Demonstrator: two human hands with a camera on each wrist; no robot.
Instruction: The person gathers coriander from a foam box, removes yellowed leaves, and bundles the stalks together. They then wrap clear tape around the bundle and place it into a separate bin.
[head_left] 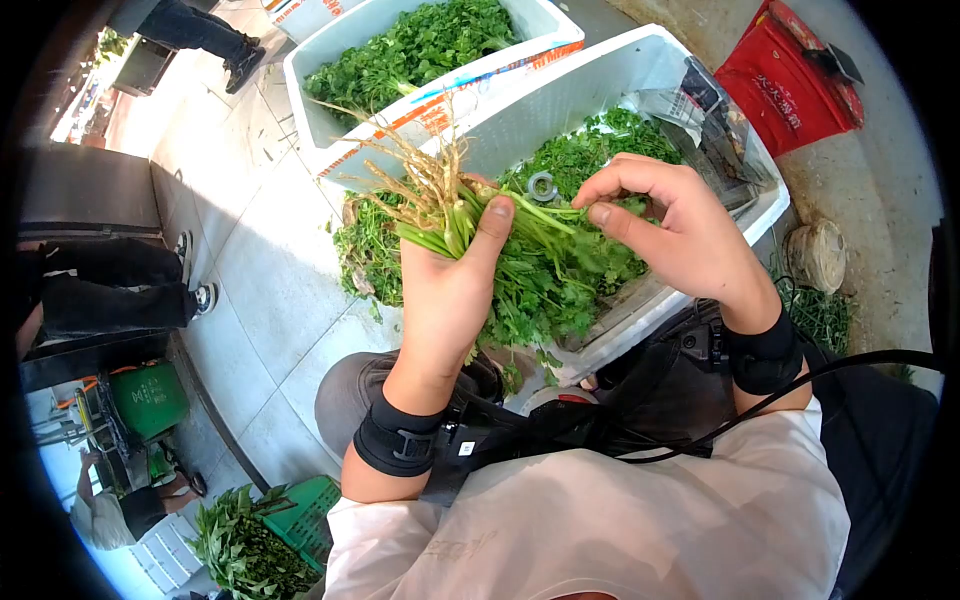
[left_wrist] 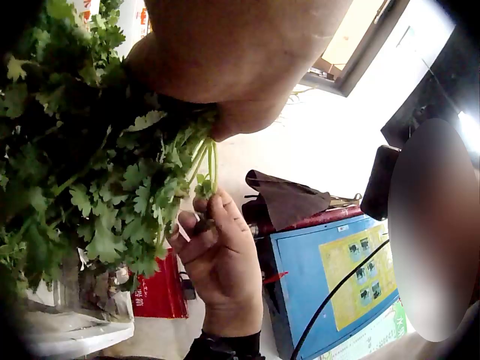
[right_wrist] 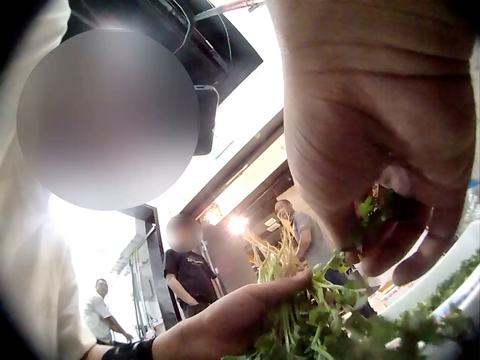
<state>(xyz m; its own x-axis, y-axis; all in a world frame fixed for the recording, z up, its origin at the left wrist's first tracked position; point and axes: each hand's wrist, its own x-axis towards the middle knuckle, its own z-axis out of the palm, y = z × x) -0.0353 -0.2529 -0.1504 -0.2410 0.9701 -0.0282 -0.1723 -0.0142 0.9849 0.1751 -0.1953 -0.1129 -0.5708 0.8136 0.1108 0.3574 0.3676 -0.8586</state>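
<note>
A bunch of leafy green herbs (head_left: 540,285) with pale stringy roots (head_left: 425,185) is gripped round its stems by the left hand (head_left: 450,300), thumb across the front. The leaves hang toward the right and downward. Just right of the bunch, the right hand (head_left: 680,225) pinches a thin green stem between thumb and forefinger, its other fingers curled. In the left wrist view that hand (left_wrist: 225,262) holds a small leafy sprig beside the bunch's leaves (left_wrist: 90,180). The right wrist view shows the roots (right_wrist: 277,255) rising above the left hand (right_wrist: 232,315).
A white foam box (head_left: 765,205) with loose herbs and newspaper lies under the hands. Behind it is another foam box (head_left: 305,95) full of greens. A red bag (head_left: 780,90) stands at the upper right, a green crate (head_left: 305,515) at the lower left. People stand at the left.
</note>
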